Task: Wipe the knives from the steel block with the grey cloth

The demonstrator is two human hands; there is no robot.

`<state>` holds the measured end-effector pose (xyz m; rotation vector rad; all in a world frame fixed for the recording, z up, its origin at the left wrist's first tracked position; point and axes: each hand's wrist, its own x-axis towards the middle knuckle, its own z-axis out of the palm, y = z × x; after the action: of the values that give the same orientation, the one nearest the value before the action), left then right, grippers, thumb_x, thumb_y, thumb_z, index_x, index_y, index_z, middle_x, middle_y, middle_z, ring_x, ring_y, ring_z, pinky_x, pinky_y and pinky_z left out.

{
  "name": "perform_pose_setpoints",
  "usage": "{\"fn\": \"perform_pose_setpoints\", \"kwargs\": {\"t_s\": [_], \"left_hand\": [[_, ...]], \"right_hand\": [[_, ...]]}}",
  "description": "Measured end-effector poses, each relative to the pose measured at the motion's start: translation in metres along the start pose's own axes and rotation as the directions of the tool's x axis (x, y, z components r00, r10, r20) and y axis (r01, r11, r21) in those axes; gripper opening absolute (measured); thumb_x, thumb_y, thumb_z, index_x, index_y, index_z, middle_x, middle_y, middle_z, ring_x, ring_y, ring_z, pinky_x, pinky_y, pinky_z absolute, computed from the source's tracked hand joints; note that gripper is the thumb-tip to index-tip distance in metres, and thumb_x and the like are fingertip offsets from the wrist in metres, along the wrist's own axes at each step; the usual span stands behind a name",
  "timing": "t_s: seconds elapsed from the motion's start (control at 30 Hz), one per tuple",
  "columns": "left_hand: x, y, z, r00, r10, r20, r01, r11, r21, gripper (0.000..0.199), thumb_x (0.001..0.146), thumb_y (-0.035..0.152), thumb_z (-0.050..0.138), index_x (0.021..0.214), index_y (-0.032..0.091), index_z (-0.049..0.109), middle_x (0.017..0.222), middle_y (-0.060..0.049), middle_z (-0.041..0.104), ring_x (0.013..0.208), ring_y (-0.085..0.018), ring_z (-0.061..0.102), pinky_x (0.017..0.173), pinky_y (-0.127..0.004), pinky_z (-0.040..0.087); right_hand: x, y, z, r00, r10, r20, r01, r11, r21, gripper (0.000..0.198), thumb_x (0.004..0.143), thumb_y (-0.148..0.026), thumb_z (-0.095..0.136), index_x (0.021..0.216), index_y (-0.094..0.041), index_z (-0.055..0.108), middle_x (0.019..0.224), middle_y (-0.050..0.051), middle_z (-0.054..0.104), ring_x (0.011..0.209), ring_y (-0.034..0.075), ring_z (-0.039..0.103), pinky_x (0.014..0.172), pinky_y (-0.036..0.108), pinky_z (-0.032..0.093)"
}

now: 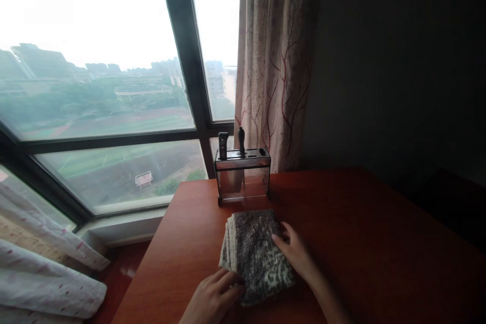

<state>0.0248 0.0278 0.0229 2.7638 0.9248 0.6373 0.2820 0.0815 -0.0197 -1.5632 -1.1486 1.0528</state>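
A folded grey-and-white towel lies on the table before me, its pale layered edge on the left side. My left hand is at its lower left corner, fingers curled together onto the cloth. At the right edge, my right hand has the thumb on top of the towel and the fingers bent around its side, partly hidden. Just beyond the towel stands a clear knife block with a black top. Two dark handles, a flat one and a rounded one, stick up from it.
The reddish-brown wooden table has its left edge beside my left arm. Past it are a large window with a dark frame and a patterned curtain. Another white curtain hangs at the lower left.
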Motion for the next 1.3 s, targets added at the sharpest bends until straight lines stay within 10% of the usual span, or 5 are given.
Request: {"fn": "perform_pose_setpoints", "kwargs": {"t_s": [0.23, 0.57, 0.97, 1.17, 1.3], "left_hand": [[0.0, 0.0, -0.001, 0.999, -0.007, 0.04, 0.007, 1.0, 0.007, 0.028, 0.075, 0.005, 0.048, 0.092, 0.024, 0.06, 0.097, -0.007, 0.066, 0.077, -0.02, 0.061, 0.063, -0.028, 0.051], [0.003, -0.005, 0.005, 0.996, -0.088, -0.001, 0.086, 0.975, -0.203, 0.036, 0.062, 0.01, 0.051, 0.093, 0.026, 0.06, 0.097, -0.005, 0.064, 0.083, -0.021, 0.061, 0.066, -0.03, 0.052], [0.031, -0.01, -0.011, 0.931, -0.333, -0.147, 0.276, 0.909, -0.312, 0.029, 0.084, 0.011, 0.045, 0.099, 0.025, 0.065, 0.115, -0.009, 0.063, 0.1, -0.019, 0.064, 0.085, -0.029, 0.052], [0.065, -0.057, -0.036, 0.782, -0.496, -0.378, 0.3, 0.83, -0.47, 0.02, 0.085, 0.021, 0.051, 0.098, 0.022, 0.067, 0.099, -0.008, 0.07, 0.088, -0.021, 0.067, 0.073, -0.031, 0.056], [0.108, -0.095, -0.075, 0.642, -0.596, -0.483, 0.327, 0.782, -0.53, 0.023, 0.083, 0.03, 0.058, 0.103, 0.021, 0.064, 0.1, -0.008, 0.069, 0.088, -0.023, 0.067, 0.077, -0.036, 0.054]], "right_hand": [[-0.021, -0.039, 0.002, 0.866, 0.192, 0.463, -0.407, 0.806, 0.428, 0.046, 0.067, -0.042, 0.075, 0.1, -0.012, 0.064, 0.09, 0.012, 0.073, 0.088, 0.028, 0.069, 0.083, 0.038, 0.051], [-0.031, -0.032, 0.005, 0.813, 0.129, 0.567, -0.498, 0.658, 0.565, 0.043, 0.071, -0.042, 0.066, 0.1, -0.011, 0.069, 0.083, 0.015, 0.073, 0.086, 0.032, 0.068, 0.079, 0.044, 0.05], [-0.004, -0.025, 0.012, 0.901, 0.187, 0.391, -0.398, 0.715, 0.575, 0.058, 0.081, -0.061, 0.045, 0.103, -0.012, 0.069, 0.084, 0.015, 0.073, 0.089, 0.034, 0.068, 0.08, 0.047, 0.049], [0.0, -0.017, 0.02, 0.712, 0.176, 0.68, -0.692, 0.337, 0.638, 0.042, 0.077, -0.043, 0.059, 0.103, -0.01, 0.066, 0.091, 0.014, 0.074, 0.086, 0.03, 0.069, 0.086, 0.044, 0.048], [0.0, -0.011, 0.024, 0.658, 0.197, 0.727, -0.745, 0.312, 0.59, 0.033, 0.078, -0.032, 0.059, 0.096, -0.006, 0.066, 0.084, 0.015, 0.074, 0.085, 0.027, 0.07, 0.086, 0.04, 0.049]]}}
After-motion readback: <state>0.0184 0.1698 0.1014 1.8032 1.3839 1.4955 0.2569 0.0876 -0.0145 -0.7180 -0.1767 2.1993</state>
